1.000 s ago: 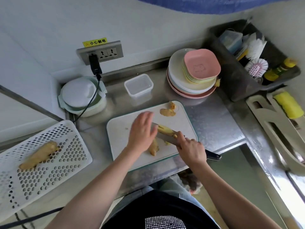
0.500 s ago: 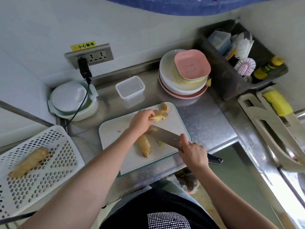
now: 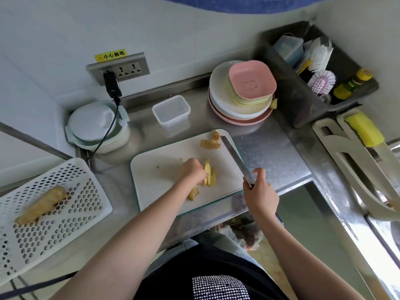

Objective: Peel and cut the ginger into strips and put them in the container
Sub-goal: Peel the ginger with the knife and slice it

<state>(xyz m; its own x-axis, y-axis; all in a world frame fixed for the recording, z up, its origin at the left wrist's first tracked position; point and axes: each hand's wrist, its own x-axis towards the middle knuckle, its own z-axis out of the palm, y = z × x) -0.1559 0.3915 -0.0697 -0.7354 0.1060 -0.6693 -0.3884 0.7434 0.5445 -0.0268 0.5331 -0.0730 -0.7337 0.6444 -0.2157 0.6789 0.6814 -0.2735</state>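
Observation:
On the white cutting board [image 3: 164, 176] my left hand [image 3: 193, 172] rests with fingers closed on yellow ginger slices [image 3: 208, 173]. A larger ginger piece [image 3: 193, 193] lies under my wrist. My right hand [image 3: 259, 191] grips a knife [image 3: 234, 158] whose blade points away over the board's right edge, clear of the slices. Peeled-off ginger scraps [image 3: 210, 144] lie at the board's far corner. The clear empty container [image 3: 171, 110] stands behind the board. Another whole ginger root [image 3: 41, 204] lies in the white perforated tray [image 3: 71, 224] at left.
A stack of plates with pink dishes [image 3: 244, 94] stands at the back right. A dark bin with brushes and a bottle [image 3: 320, 79] is beyond it. A lidded white pot [image 3: 95, 124] with a plugged cable sits at the back left. The counter edge drops off right of the board.
My left hand came back from the scrap pile at the far corner to the ginger slices mid-board. The knife swung off the ginger toward the board's right edge.

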